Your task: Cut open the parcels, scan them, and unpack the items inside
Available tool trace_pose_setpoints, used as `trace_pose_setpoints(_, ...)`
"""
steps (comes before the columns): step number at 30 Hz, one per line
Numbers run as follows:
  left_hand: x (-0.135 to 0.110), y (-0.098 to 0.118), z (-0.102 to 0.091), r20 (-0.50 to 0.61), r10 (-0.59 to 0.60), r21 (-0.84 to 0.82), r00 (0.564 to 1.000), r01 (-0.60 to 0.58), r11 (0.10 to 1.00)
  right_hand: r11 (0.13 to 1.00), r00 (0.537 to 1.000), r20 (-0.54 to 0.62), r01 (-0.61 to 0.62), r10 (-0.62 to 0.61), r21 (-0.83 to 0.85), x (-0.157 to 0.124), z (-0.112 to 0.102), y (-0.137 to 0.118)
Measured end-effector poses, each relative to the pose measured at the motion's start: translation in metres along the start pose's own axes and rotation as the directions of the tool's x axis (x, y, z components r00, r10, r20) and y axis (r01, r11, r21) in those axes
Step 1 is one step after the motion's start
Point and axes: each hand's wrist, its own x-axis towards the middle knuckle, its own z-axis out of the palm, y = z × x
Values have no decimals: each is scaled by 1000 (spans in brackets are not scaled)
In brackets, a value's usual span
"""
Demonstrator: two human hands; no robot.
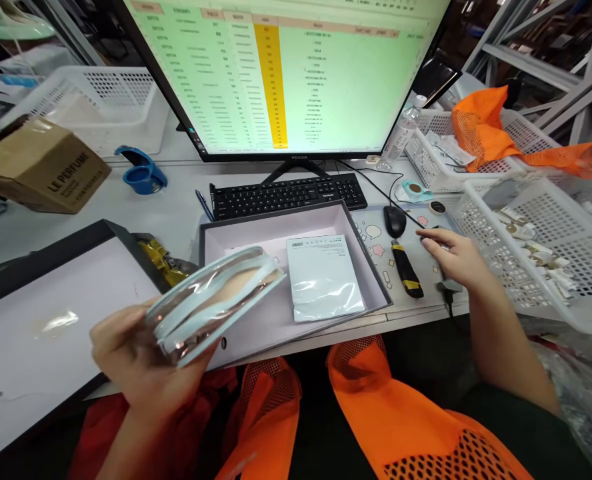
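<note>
The counter is pale and full of things. Above the near left part of it, a clear pouch with light blue edges is held up, tilted, over the left side of an open box. The left hand has its fingers bent around the pouch's near end, closed on it. Something tan shows inside the pouch. In the box, on the right, lies a shiny pale blue packet. My guess is that the step in hand is holding the pouch by the box. Any next move with it calls for a firm hold and care not to bump the box's edge. The right hand is past the box, its fingers a bit curled near a black cord; I cannot tell if they grip anything. Near that hand are a mouse and a black and yellow cutter. Farther out are a keyboard, a big bright screen and, on the right, a white basket.
</note>
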Motion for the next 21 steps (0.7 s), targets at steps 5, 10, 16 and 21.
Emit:
trace_pose_setpoints(5, 26, -8, 2, 360, -51, 69, 932, 28, 997, 909, 984, -98, -178, 152, -377, 7, -16, 60)
trace_pose_setpoints(10, 38, -13, 6, 548, 191, 323, 815, -416, 850, 758, 878, 59, -376, 476, -532, 2, -17, 108)
trace_pose_setpoints(16, 70, 7, 5, 703, 183, 268, 687, -494, 828, 809, 869, 7, -457, 494, -369, 2, 8, 127)
trace_pose_setpoints(21, 139, 44, 79, 862, 17, 198, 507, -368, 908, 892, 905, -65, -401, 421, 209, -5, 2, 114)
